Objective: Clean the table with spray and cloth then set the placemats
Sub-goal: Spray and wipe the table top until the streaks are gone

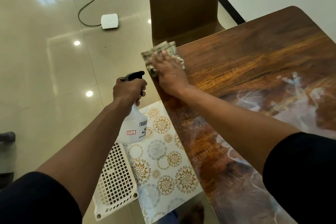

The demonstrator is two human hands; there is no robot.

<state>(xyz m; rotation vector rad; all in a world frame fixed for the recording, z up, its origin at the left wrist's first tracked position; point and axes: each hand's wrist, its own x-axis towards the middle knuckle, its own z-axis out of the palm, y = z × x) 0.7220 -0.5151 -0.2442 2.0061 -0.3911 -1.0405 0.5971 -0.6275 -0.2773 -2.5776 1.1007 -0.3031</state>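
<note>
My right hand (170, 71) lies flat, fingers spread, pressing a greyish patterned cloth (161, 51) onto the near-left corner of the glossy brown wooden table (254, 63). The cloth hangs partly over the table's edge. My left hand (128, 92) grips the neck of a white spray bottle (134, 127) with a black trigger head, holding it in the air left of the table. A placemat (160, 158) printed with gold and grey floral circles lies below the bottle, beside the table's edge.
A brown chair (183, 5) stands at the table's far-left side. A white perforated plastic stool or tray (114, 178) sits under the placemat's left side. A small white device (110, 21) with a dark cable lies on the shiny tiled floor.
</note>
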